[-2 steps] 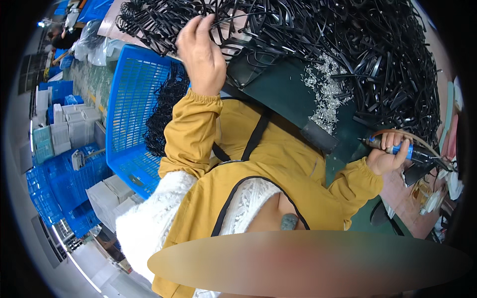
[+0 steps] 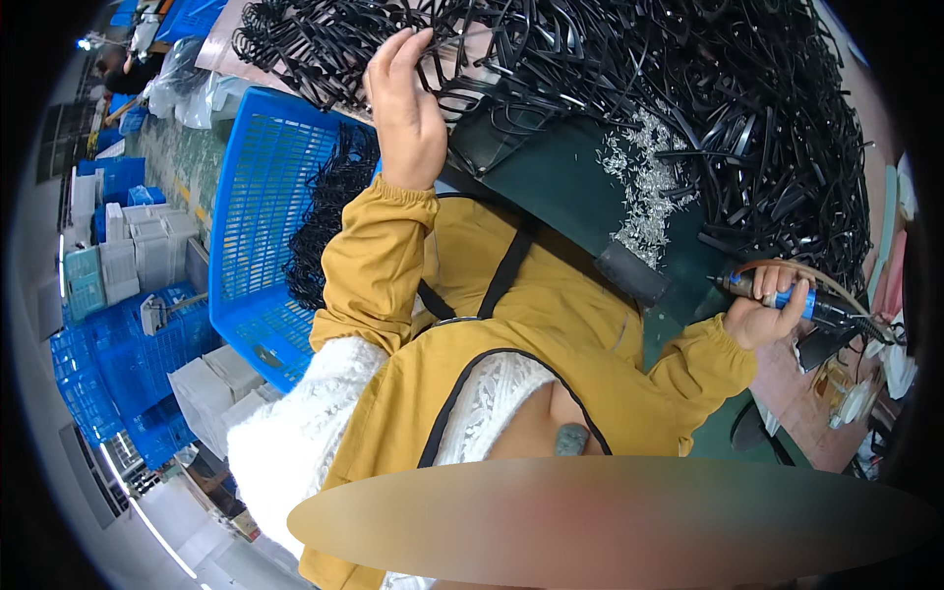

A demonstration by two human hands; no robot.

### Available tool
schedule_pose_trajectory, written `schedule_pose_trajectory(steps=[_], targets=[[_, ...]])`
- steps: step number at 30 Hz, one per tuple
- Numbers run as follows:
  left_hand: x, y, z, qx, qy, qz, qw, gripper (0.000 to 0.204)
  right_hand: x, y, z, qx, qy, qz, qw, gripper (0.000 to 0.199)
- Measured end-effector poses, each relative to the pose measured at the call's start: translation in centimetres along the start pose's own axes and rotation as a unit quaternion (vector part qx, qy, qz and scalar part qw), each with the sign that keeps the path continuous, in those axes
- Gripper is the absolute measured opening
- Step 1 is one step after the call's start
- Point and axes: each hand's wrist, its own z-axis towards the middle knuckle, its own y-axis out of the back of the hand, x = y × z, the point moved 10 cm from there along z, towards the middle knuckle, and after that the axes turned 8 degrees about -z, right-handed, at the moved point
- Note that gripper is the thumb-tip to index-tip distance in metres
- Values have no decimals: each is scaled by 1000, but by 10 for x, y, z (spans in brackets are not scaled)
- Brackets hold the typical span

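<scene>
My left hand (image 2: 405, 123) is raised over the near left side of a heap of black eyeglass frames (image 2: 305, 49). Its fingers are stretched out, with nothing visible in them; the thumb is hidden. In my right hand (image 2: 762, 313) a blue-and-black electric screwdriver (image 2: 798, 303) is gripped, its tip pointing left toward the work surface. A scatter of tiny silver screw-like pieces (image 2: 644, 187) lies on the dark green mat (image 2: 551, 177). Beyond and to the right of them, black eyeglass temples (image 2: 777, 128) are piled high.
A blue plastic basket (image 2: 261, 216) stands at my left, with more black frames (image 2: 329, 216) inside. A small dark block (image 2: 632, 275) sits at the mat's near edge. The screwdriver's cable (image 2: 836, 285) trails right. Blue crates (image 2: 118, 374) and white boxes (image 2: 162, 251) stand farther left.
My left hand has shifted very slightly to the right. The right hand keeps its grip on the electric screwdriver in nearly the same place.
</scene>
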Motion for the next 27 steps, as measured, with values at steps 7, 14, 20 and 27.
schedule_pose_trajectory(steps=[7,14,20,27], targets=[[-8,29,-44,-243,7,-83,966,42,0,7,-4,-38,-9,-29,999,13],[49,13,-38,-238,148,-154,947,28,1,-3,-3,-23,-6,-43,999,11],[-35,-60,-32,320,-114,25,940,84,0,-1,-3,-13,-12,-36,999,10],[-63,-36,-34,173,-298,-54,937,51,-1,1,1,-6,-2,12,1000,9]])
